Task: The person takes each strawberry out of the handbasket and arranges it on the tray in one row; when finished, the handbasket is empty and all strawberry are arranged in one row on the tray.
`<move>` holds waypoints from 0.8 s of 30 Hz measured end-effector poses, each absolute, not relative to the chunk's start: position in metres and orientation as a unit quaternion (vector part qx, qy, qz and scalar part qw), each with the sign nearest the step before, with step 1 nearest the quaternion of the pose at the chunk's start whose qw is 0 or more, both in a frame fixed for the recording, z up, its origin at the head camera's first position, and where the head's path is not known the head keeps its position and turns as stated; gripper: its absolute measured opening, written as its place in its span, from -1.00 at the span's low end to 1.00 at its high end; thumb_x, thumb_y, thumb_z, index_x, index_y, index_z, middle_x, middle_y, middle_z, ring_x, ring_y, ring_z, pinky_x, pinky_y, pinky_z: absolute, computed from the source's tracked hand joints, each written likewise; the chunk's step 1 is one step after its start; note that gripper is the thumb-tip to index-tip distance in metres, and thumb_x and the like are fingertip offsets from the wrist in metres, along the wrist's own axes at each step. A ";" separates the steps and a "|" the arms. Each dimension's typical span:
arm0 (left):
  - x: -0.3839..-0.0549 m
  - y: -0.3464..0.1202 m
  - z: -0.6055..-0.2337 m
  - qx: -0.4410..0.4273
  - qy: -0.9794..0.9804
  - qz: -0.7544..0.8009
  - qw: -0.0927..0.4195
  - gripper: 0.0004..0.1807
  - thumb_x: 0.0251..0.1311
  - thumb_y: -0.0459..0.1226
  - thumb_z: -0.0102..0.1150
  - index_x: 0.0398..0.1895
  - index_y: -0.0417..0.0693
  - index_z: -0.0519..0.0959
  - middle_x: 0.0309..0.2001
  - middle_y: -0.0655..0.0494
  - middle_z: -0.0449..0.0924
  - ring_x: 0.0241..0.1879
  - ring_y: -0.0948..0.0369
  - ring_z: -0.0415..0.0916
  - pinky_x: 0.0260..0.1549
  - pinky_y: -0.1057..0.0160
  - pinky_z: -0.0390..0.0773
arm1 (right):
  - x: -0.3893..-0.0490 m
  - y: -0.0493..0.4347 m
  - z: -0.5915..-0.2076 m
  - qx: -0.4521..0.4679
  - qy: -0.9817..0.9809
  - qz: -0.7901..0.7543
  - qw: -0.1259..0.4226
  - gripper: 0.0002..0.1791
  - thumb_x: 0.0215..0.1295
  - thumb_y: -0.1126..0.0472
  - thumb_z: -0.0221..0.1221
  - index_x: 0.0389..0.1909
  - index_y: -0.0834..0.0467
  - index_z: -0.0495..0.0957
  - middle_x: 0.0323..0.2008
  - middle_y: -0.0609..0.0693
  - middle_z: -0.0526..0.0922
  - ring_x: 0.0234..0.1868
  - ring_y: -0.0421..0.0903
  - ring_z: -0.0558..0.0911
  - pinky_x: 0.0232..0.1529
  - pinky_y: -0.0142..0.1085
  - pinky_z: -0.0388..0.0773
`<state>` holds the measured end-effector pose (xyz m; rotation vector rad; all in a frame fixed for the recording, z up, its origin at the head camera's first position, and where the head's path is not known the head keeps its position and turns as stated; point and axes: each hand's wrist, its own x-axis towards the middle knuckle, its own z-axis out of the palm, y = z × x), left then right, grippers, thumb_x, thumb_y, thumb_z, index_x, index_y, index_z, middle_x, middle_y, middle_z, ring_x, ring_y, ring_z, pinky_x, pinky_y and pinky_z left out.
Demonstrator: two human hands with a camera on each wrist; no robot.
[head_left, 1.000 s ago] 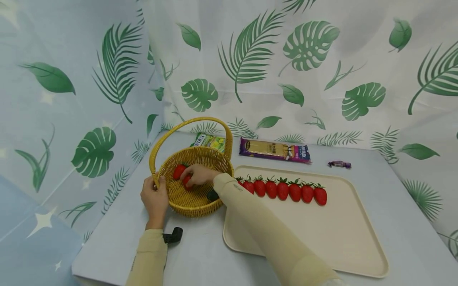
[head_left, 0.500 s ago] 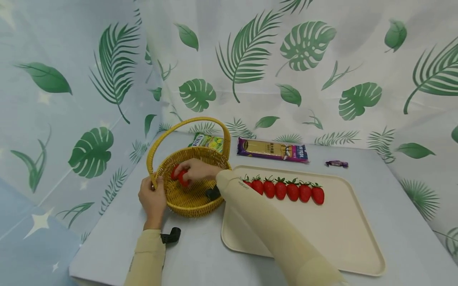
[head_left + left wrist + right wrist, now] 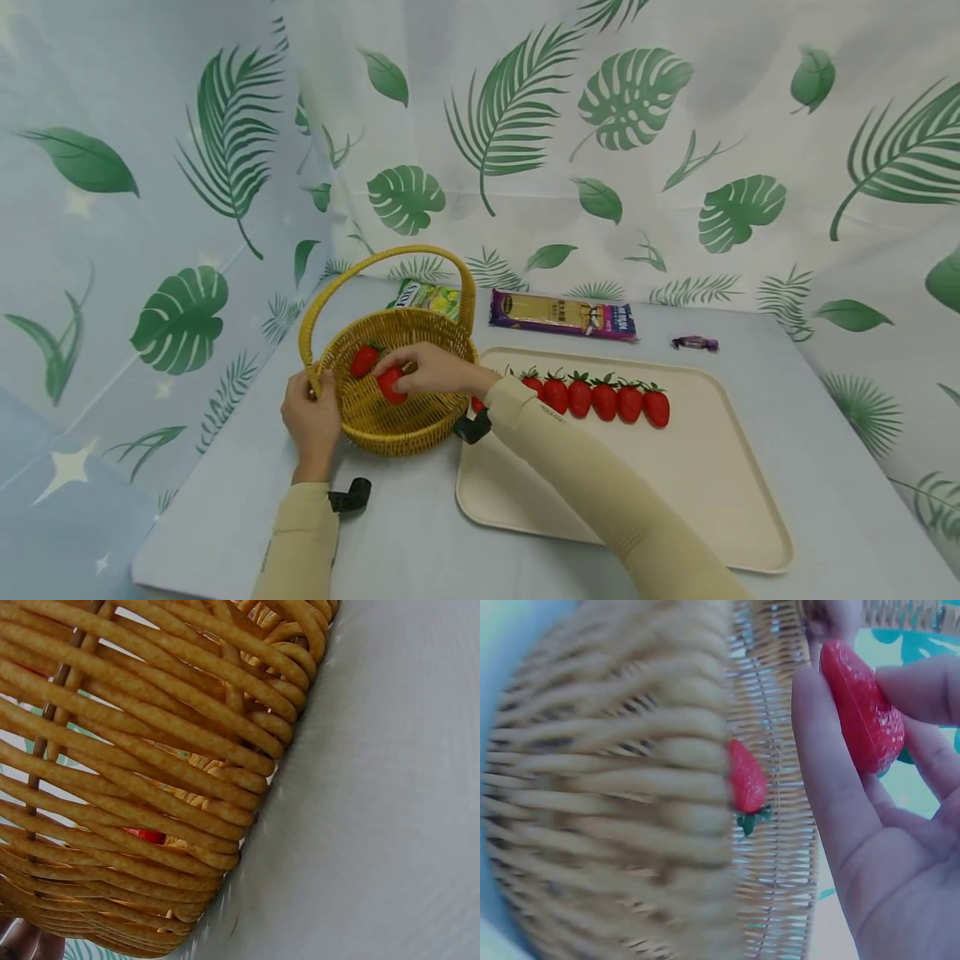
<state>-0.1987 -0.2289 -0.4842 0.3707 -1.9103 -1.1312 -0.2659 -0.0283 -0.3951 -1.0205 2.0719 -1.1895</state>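
A yellow woven basket (image 3: 401, 443) with a tall hoop handle stands on the left of the table. My left hand (image 3: 311, 423) grips its rim at the handle's left foot; the basket's wall (image 3: 142, 765) fills most of the left wrist view. Over the basket's opening, my right hand (image 3: 438, 369) pinches a red strawberry (image 3: 864, 709) between thumb and fingers. One more strawberry (image 3: 364, 361), green-leaved, lies inside the basket against its far left side. To the right, a row of several strawberries (image 3: 604, 402) lies along the far part of a cream tray (image 3: 630, 492), partly covered by my right sleeve.
Behind the basket lies a green-and-yellow packet (image 3: 429, 298). A long purple-and-gold packet (image 3: 562, 315) and a small purple wrapped candy (image 3: 694, 342) lie beyond the tray. Leaf-printed cloth (image 3: 525, 167) hangs behind and at the left of the table.
My right hand has lifted the strawberry off the other one in the basket and drawn it slightly right. My left hand keeps its grip on the rim. The head view has shifted slightly.
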 end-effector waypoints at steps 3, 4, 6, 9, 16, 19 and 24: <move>-0.199 -0.229 -0.484 0.147 -0.766 -0.456 0.428 -0.80 0.28 -0.36 0.20 -0.16 -0.38 0.65 -0.07 -0.22 0.62 -0.18 -0.07 0.55 -0.28 0.20 0.36 | -0.259 -0.017 -0.397 -0.362 0.772 -0.453 0.259 -0.64 0.34 0.31 0.14 0.13 0.09 0.59 -0.02 -0.02 0.62 -0.20 -0.10 0.62 -0.04 -0.02 0.58; -0.198 -0.229 -0.484 0.146 -0.767 -0.456 0.427 -0.80 0.28 -0.36 0.20 -0.17 -0.38 0.65 -0.07 -0.23 0.62 -0.18 -0.07 0.54 -0.27 0.19 0.36 | -0.257 -0.013 -0.398 -0.354 0.774 -0.458 0.255 -0.65 0.34 0.31 0.14 0.12 0.07 0.59 -0.02 -0.02 0.62 -0.21 -0.12 0.62 -0.04 -0.02 0.58; -0.198 -0.229 -0.484 0.145 -0.767 -0.457 0.427 -0.80 0.28 -0.36 0.20 -0.18 -0.39 0.65 -0.07 -0.24 0.61 -0.19 -0.07 0.54 -0.28 0.17 0.36 | -0.254 -0.006 -0.401 -0.340 0.776 -0.471 0.246 -0.65 0.34 0.30 0.14 0.12 0.09 0.59 -0.01 -0.02 0.62 -0.23 -0.12 0.62 -0.06 0.00 0.58; -0.197 -0.228 -0.483 0.146 -0.767 -0.456 0.427 -0.78 0.28 -0.36 0.20 -0.14 -0.39 0.65 -0.09 -0.25 0.61 -0.21 -0.07 0.53 -0.29 0.18 0.35 | -0.249 0.005 -0.405 -0.321 0.781 -0.485 0.228 -0.67 0.34 0.28 0.13 0.10 0.09 0.60 0.00 -0.01 0.61 -0.23 -0.10 0.61 -0.10 -0.04 0.60; -0.196 -0.229 -0.483 0.145 -0.765 -0.464 0.423 -0.75 0.28 -0.34 0.21 -0.08 -0.37 0.65 -0.10 -0.25 0.60 -0.22 -0.05 0.52 -0.30 0.23 0.32 | -0.238 0.021 -0.413 -0.263 0.785 -0.540 0.151 -0.68 0.29 0.30 0.12 0.00 0.00 0.65 -0.04 0.00 0.62 -0.22 -0.07 0.55 -0.26 -0.29 0.57; -0.196 -0.229 -0.483 0.142 -0.763 -0.466 0.425 -0.76 0.28 -0.35 0.21 -0.08 -0.37 0.65 -0.10 -0.25 0.61 -0.23 -0.04 0.53 -0.31 0.23 0.32 | -0.233 0.027 -0.416 -0.249 0.780 -0.562 0.115 -0.68 0.28 0.31 0.12 0.01 0.04 0.65 -0.08 0.02 0.65 -0.26 -0.07 0.53 -0.30 -0.31 0.52; -0.196 -0.229 -0.483 0.141 -0.764 -0.466 0.424 -0.75 0.28 -0.35 0.20 -0.07 -0.36 0.65 -0.10 -0.25 0.60 -0.23 -0.05 0.52 -0.31 0.22 0.31 | -0.228 0.038 -0.420 -0.238 0.768 -0.585 0.107 -0.68 0.30 0.31 0.11 0.05 0.10 0.62 -0.08 0.07 0.65 -0.26 -0.04 0.53 -0.38 -0.28 0.49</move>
